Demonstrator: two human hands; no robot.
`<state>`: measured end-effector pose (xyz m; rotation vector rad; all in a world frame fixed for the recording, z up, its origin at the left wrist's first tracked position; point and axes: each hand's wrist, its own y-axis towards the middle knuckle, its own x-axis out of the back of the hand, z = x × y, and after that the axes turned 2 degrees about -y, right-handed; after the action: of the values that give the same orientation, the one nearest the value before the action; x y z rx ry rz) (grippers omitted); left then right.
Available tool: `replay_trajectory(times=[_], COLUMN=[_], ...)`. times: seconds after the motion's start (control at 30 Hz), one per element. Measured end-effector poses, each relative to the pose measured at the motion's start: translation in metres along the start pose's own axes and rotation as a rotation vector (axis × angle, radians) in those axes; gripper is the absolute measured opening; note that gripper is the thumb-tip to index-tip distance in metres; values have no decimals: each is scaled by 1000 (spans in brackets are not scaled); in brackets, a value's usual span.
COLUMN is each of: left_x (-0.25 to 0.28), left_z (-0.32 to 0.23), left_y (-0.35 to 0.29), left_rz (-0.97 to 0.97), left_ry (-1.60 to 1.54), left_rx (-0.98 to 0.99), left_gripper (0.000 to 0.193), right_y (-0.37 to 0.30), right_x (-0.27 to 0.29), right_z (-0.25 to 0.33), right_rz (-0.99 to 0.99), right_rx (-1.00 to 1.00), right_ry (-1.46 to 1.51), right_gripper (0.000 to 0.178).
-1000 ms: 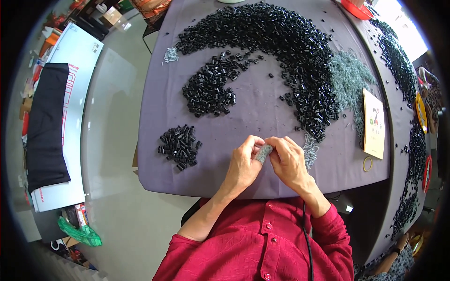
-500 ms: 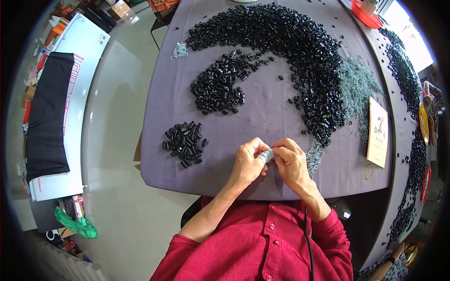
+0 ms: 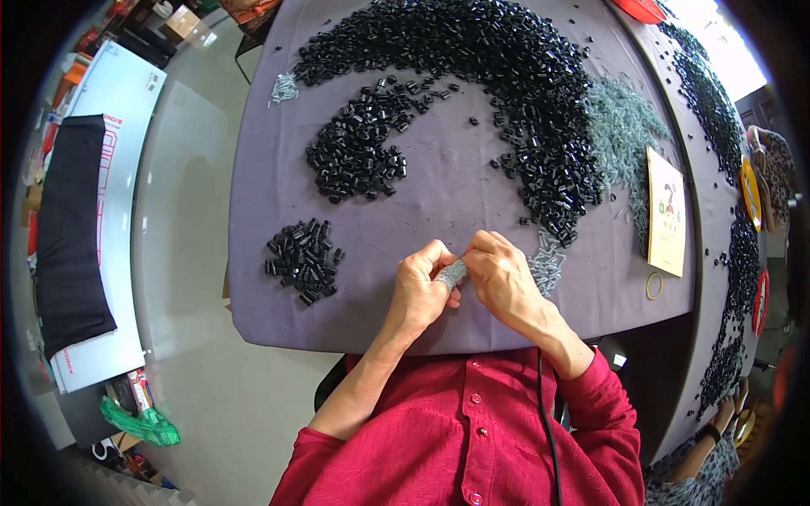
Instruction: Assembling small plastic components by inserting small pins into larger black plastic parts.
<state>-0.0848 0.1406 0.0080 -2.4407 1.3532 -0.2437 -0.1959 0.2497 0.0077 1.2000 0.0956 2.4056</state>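
Note:
Near the front edge of the table, my left hand [image 3: 418, 288] and my right hand [image 3: 506, 278] meet, fingers pinched together. A silver-grey wrapping [image 3: 451, 272] covers what looks like my left thumb. Whatever lies between the fingertips is too small and covered to make out. Close by my right hand is a little heap of clear grey pins [image 3: 546, 266]. To the left of my left hand lies a small pile of black tubular pieces [image 3: 305, 261]. Further up the table are a middle pile of black pieces [image 3: 354, 152] and a big curved band of them [image 3: 540, 110].
A wide spread of clear pins [image 3: 624, 122] borders the black band. A yellowish booklet [image 3: 666, 215] and a rubber band [image 3: 655, 286] lie at the right. Beyond, a second table holds more black pieces [image 3: 734, 261]; another person's arm [image 3: 704, 464] shows there. A white box [image 3: 122, 211] stands left.
The whole view has shifted, so the table sits further left and up. My right hand has turned over more, its back showing; both hands stay together.

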Motion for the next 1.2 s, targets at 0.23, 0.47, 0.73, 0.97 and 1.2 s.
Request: replay_trajectory(times=[0.23,0.47,0.73,0.97,1.2], left_x=[-1,-11,-17,27,58], left_z=[1,3,8,2,-16], left_y=[2,-2,-6,-7,-20], left_rz=[8,-56,-125,-320,-401], left_ry=[27,58,541,809,842], left_rx=[-12,-34,-469,-488,-248], left_gripper=[14,12,15,9,32], right_y=[10,8,-20,-38,-34], right_x=[0,5,36,72,69], right_z=[0,-2,-10,-29,-34], right_rz=[30,79,-97,-173,-138], right_rx=[112,-20,-133,-358,-374], right_ry=[-137,-99,-32,-297,-328], right_gripper=[6,4,17,7,5])
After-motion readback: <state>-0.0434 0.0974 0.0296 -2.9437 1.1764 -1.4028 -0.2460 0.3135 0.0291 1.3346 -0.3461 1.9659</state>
